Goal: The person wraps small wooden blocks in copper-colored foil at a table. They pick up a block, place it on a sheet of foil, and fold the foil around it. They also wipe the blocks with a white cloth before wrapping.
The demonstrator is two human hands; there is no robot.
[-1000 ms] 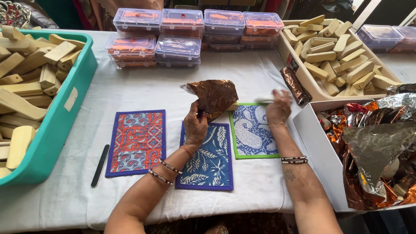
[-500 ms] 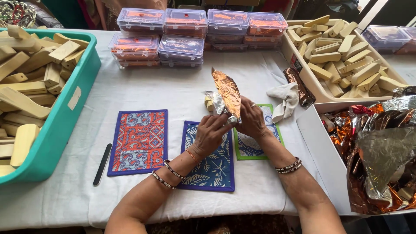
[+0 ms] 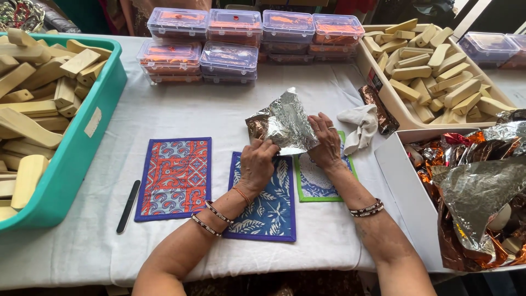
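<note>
Head view: both hands work one sheet of foil (image 3: 285, 127), silver side up with a coppery edge showing at its left. The left hand (image 3: 256, 164) pinches the sheet's lower left edge; the right hand (image 3: 326, 143) is closed on its right edge, fingers curled over it. The sheet hangs just above the counter (image 3: 192, 112), over the gap between the dark blue leaf-print mat (image 3: 263, 211) and the green-bordered mat (image 3: 323, 181). Whether anything lies inside the foil cannot be told.

The step in hand looks like spreading or folding the sheet; a next move would call for keeping both edges taut so the thin foil does not tear.

Counted: three printed mats, the third orange and blue (image 3: 172, 178); six clear lidded boxes (image 3: 227, 57) at the counter's far edge; one white cloth (image 3: 359, 123); one dark nail file (image 3: 127, 206); one rolled brown foil piece (image 3: 375, 107). The teal bin (image 3: 82, 148) and the beige tray (image 3: 383, 93) hold too many wooden blocks to count, and the white box (image 3: 405, 192) holds crumpled foil.
</note>
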